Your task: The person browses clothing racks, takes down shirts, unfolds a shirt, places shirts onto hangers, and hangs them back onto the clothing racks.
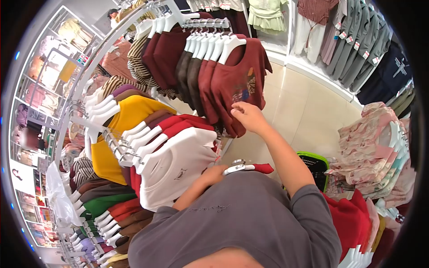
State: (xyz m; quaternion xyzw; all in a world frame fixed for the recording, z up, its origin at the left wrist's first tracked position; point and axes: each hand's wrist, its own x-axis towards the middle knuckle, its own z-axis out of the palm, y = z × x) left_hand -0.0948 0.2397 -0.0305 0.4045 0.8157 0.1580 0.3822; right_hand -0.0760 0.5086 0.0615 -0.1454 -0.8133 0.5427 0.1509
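1 maroon top (228, 82) just behind R fingers (239, 107); clamped? Can't tell. L fingers (219, 170) ditto.

Two bare hands are in view, one right hand (248, 117) and one left hand (216, 173), with one white plastic hanger (235, 169) of bright red cloth (264, 168) at the chest and about six white hangers (229, 47) on the maroon-and-brown row. The clothes include one maroon top with a colourful print (237, 87), one white lettered T-shirt (172, 163), one pale green skirted outfit (267, 15), one pair of white trousers (308, 40) and about five grey garments (364, 40). Further off are one black basket with a lime-green rim (317, 156) and one person in a dark cap (112, 14).
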